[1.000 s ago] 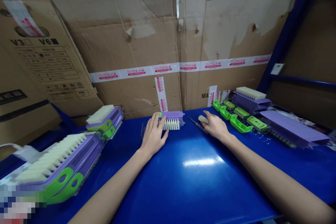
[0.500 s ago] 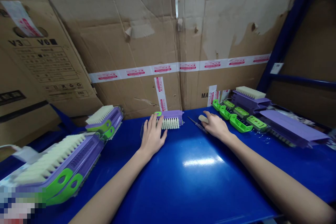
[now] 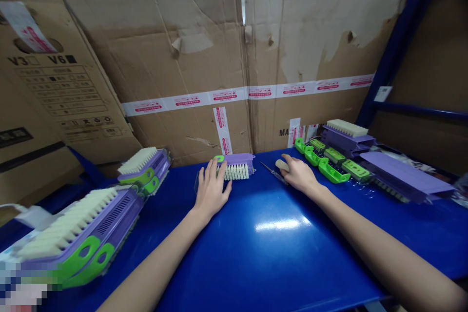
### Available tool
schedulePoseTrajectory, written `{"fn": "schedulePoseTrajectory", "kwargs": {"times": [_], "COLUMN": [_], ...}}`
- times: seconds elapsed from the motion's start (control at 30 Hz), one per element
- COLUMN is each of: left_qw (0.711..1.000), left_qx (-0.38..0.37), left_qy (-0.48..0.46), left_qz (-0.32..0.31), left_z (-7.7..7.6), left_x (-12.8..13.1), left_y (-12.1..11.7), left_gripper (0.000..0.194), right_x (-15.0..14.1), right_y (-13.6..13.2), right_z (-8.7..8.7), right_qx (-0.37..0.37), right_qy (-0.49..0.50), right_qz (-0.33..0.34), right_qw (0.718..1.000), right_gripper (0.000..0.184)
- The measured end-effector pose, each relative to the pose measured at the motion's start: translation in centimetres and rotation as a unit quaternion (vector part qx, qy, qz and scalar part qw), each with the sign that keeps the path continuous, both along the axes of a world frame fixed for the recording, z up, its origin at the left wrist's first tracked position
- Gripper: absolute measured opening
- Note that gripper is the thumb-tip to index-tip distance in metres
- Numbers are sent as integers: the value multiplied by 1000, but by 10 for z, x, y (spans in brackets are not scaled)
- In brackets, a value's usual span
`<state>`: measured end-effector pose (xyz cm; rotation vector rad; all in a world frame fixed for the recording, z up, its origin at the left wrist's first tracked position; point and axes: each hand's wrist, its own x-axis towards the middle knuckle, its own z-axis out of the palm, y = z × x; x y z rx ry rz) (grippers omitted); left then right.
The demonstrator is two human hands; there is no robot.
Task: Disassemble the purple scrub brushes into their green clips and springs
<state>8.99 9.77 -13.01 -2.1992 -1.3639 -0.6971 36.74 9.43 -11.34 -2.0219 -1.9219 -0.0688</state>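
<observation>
A purple brush [image 3: 241,160] with cream bristles and a green end lies near the back of the blue table. My left hand [image 3: 213,187] rests over its left end, fingers stretched out and thumb apart, covering part of it. A clear plastic edge shows just left of that hand. To the right, my right hand [image 3: 300,174] has its fingers curled around a cream, rounded piece [image 3: 282,165], mostly hidden, possibly a handle. Beside those fingers a thin screwdriver [image 3: 271,169] with a clear handle lies on the table, its tip towards the brush.
Several purple-and-green brushes [image 3: 109,217] stand along the left, near a white plug [image 3: 36,215]. At right lie green handle pieces [image 3: 333,171], green inserts [image 3: 356,169] and purple housings [image 3: 405,173]. Cardboard [image 3: 190,68] walls the back; a blue post [image 3: 389,53] rises at right.
The view has shifted very slightly. Both hands, the brush and the screwdriver keep their places.
</observation>
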Motion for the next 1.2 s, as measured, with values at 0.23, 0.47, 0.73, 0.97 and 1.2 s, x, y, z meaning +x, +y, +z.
{"fn": "schedulePoseTrajectory", "kwargs": {"times": [0.23, 0.47, 0.73, 0.97, 1.2], "left_qw": [1000, 1000, 1000, 1000, 1000], "left_qx": [-2, -4, -1, -2, -2], "left_qy": [-6, 8, 4, -1, -7], "left_qz": [-3, 7, 2, -3, -2], "left_z": [0, 1, 0, -1, 0], "left_x": [0, 1, 0, -1, 0], "left_y": [0, -1, 0, 0, 0], "left_gripper": [52, 52, 52, 52, 53], "right_x": [3, 2, 2, 1, 1], "right_y": [4, 4, 4, 4, 3], "right_z": [-4, -7, -5, -4, -5], "right_qx": [10, 9, 10, 7, 14], "right_qy": [11, 16, 25, 22, 22], "right_qz": [19, 29, 28, 26, 24], "right_qw": [1000, 999, 999, 999, 999], "right_gripper": [47, 48, 47, 46, 47]}}
